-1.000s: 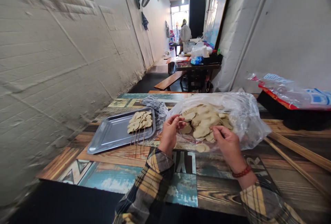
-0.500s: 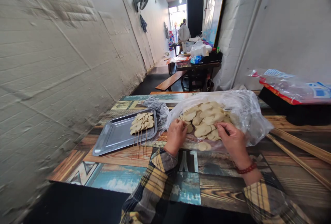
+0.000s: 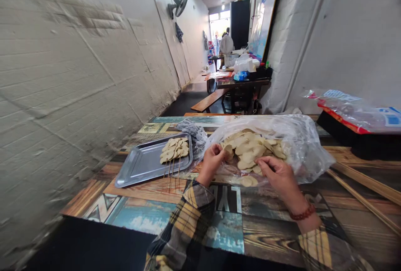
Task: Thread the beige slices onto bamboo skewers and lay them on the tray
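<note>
A pile of flat, round beige slices [image 3: 250,148] lies in an opened clear plastic bag [image 3: 305,150] on the table. At the pile's left edge, my left hand [image 3: 212,163] pinches one beige slice between thumb and fingers. My right hand [image 3: 277,175], with thumb and fingertips pressed together, is at the pile's front right; what it grips is too small to make out. A few slices [image 3: 248,181] sit at the front of the bag. To the left, a grey metal tray [image 3: 138,166] carries skewered slices [image 3: 175,149], their thin sticks poking over its near edge.
Crumpled grey plastic [image 3: 192,129] lies behind the tray. Long thin wooden sticks [image 3: 366,179] rest at the right, near a black container [image 3: 338,131] with a clear and red package [image 3: 360,112]. Farther back are a bench [image 3: 209,100] and a cluttered table [image 3: 244,82].
My left hand's fingers have drawn together on a slice at the pile's left edge. My right hand has shifted slightly left along the pile's front. The camera view has tilted a little upward.
</note>
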A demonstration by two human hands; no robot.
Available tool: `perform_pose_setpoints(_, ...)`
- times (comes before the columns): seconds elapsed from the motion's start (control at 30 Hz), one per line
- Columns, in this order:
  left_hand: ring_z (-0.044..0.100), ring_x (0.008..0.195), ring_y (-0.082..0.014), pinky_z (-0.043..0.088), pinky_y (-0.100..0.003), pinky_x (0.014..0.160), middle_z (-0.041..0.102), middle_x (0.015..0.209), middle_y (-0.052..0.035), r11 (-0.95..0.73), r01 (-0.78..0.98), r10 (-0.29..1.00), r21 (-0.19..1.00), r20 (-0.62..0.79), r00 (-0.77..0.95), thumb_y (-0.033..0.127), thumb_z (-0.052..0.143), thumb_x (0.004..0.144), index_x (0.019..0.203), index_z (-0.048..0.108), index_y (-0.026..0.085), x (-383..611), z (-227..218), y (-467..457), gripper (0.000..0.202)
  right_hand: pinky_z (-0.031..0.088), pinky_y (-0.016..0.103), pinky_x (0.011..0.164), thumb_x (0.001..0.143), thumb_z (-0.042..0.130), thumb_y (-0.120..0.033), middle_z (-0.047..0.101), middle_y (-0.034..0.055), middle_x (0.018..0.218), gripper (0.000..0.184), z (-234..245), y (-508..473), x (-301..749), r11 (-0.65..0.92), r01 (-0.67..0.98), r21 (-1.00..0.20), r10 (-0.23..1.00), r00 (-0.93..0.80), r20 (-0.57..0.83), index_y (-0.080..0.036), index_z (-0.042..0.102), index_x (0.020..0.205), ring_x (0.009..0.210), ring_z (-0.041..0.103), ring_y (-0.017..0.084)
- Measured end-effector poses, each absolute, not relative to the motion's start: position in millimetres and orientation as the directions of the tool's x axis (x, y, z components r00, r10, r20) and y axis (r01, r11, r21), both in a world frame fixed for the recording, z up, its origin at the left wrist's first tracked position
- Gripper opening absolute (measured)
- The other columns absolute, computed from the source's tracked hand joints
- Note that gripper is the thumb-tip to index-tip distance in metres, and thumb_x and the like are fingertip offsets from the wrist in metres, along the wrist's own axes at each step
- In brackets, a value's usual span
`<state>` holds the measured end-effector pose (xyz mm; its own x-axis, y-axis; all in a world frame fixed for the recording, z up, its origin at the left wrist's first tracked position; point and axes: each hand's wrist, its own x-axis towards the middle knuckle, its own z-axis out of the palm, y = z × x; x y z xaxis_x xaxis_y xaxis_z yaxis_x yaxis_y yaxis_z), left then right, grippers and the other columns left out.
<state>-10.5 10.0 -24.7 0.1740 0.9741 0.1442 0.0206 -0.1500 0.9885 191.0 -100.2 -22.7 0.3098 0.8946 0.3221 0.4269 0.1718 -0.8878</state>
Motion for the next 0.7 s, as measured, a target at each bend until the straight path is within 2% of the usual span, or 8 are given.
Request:
perform_pose_setpoints(0.1,0.056,0.054,-0.011,0.038,-0.022,0.053,0.063,0.063,0.0023,-0.021,-0.218,0.991,0.976,0.049,0.121,0.039,0.084,0.063,0.079,0.061,0.017,-12.5,-20.7,10.6,0.036,0.048,0.027,0.056,0.088,0.058,-0.048,0.073,0.004,0.067,0.037,-21.8,-102.6,188.4,0.198,0.44,-0.876,0.941,0.164,0.295,-0.017,0.076,0.078,0.061,0.064,0.019)
perform_pose_setpoints(0.27,0.062,0.06,-0.0121,0.041,-0.022,0.056,0.069,0.071,-0.0007,-0.009,-0.361,0.999,0.932,0.025,0.04,0.036,0.089,0.056,0.088,0.066,0.015,-14.9,-17.9,13.1,0.045,0.05,0.027,0.063,0.09,0.055,-0.041,0.075,0.0043,0.073,0.033,-19.9,-105.2,185.9,0.234,0.506,-0.83,0.964,-0.009,0.266,-0.019,0.075,0.077,0.069,0.068,0.021)
perform_pose_setpoints(0.43,0.062,0.059,-0.0115,0.042,-0.022,0.056,0.068,0.068,-0.0006,-0.014,-0.42,1.0,0.907,0.017,0.003,0.035,0.09,0.055,0.082,0.066,0.014,-16.0,-19.4,15.0,0.041,0.046,0.027,0.058,0.091,0.053,-0.039,0.071,0.0027,0.065,0.034,-21.9,-105.1,183.0,0.252,0.558,-0.79,0.962,-0.057,0.267,-0.02,0.074,0.075,0.061,0.065,0.019)
perform_pose_setpoints(0.7,0.06,0.058,-0.0096,0.041,-0.02,0.055,0.067,0.066,0.0004,-0.03,-0.423,0.999,0.905,0.037,0.007,0.031,0.088,0.057,0.079,0.067,0.014,-14.3,-16.6,11.2,0.035,0.049,0.03,0.061,0.092,0.051,-0.041,0.075,0.0051,0.072,0.035,-29.2,-103.5,183.0,0.261,0.587,-0.766,0.957,-0.054,0.285,-0.02,0.075,0.076,0.066,0.068,0.021)
